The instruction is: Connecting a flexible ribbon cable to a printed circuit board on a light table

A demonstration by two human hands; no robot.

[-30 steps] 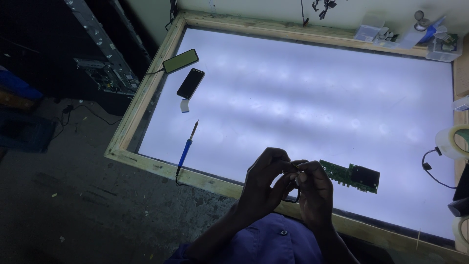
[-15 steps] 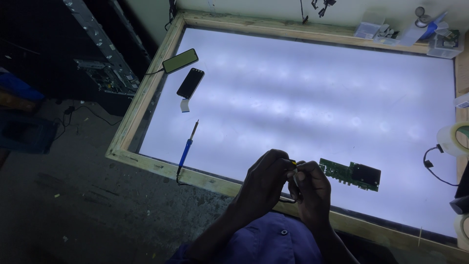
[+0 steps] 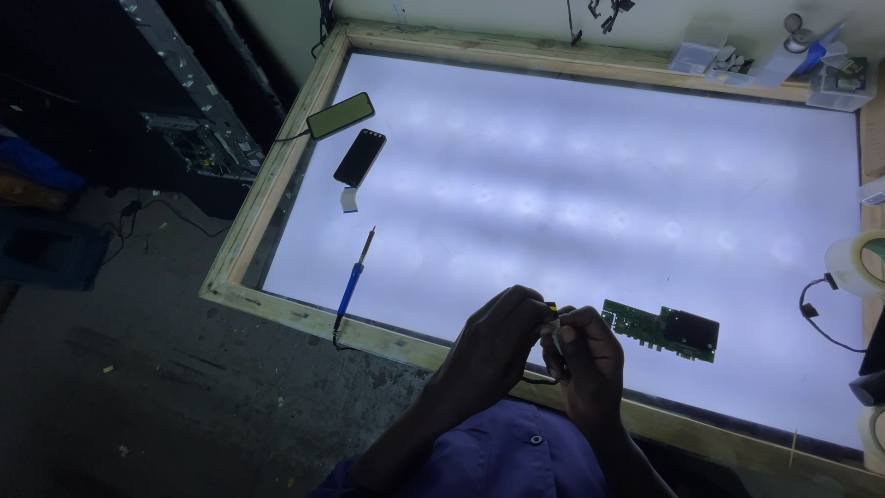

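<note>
Low in the frame's centre, my left hand (image 3: 493, 346) and right hand (image 3: 583, 355) pinched a small yellow-tipped part (image 3: 551, 318) between them; the work looked unfinished to me. The green circuit board (image 3: 661, 329) lay just right, the blue soldering iron (image 3: 353, 281) further left, nothing blocking either.
</note>
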